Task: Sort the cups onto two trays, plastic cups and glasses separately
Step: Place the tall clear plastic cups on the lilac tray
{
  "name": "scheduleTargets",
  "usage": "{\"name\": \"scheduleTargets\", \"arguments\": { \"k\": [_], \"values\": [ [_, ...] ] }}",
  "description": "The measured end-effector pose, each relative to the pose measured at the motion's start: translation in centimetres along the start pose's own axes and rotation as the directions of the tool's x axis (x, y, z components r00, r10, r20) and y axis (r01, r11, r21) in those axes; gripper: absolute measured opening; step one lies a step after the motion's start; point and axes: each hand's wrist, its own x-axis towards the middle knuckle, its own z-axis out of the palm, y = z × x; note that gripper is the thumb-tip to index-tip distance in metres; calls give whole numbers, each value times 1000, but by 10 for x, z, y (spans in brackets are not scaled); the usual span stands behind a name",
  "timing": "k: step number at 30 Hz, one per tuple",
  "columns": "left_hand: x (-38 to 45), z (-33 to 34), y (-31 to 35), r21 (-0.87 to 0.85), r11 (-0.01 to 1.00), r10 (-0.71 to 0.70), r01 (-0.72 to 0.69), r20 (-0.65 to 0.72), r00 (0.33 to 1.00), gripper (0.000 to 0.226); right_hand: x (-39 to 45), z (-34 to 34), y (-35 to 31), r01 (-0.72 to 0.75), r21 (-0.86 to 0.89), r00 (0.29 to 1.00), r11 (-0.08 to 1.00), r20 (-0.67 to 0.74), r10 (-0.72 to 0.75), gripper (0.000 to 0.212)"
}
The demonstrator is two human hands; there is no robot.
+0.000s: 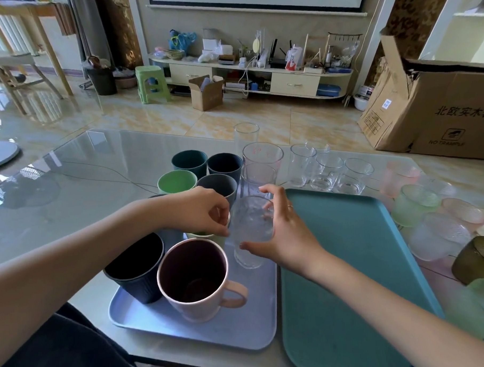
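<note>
My right hand (283, 235) grips a clear textured glass (249, 233) upright over the right side of the lavender tray (195, 334); whether its base touches the tray I cannot tell. My left hand (203, 209) is just left of it, fingers curled on the rim of a pale green cup (205, 236) that it mostly hides. A dark navy cup (137, 264) and a pink mug (195, 275) stand on the same tray. The teal tray (356, 271) lies beside it on the right with nothing on it.
Behind the lavender tray stand a teal cup (189, 160), a navy cup (225, 164), a green cup (177, 182) and a grey cup (217, 186). Tall clear glasses (261, 162) and small clear glasses (327, 173) stand further back. Coloured frosted glasses (413, 204) crowd the table's right edge.
</note>
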Motion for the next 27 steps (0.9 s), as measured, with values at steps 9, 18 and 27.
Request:
{"name": "scheduleTargets", "arguments": {
  "k": [9,18,27],
  "values": [
    [2,-1,-2,-52,999,-11,13,21,1000,16,-4,1,0,14,-5,1000,1000,25,-14,88],
    [4,0,-2,-48,999,-19,18,-14,1000,13,-5,1,-1,4,-84,1000,996,31,-2,87],
    [2,-30,-6,-311,950,-38,29,-20,999,10,8,-35,-20,32,-178,976,984,-205,-69,75]
  ]
}}
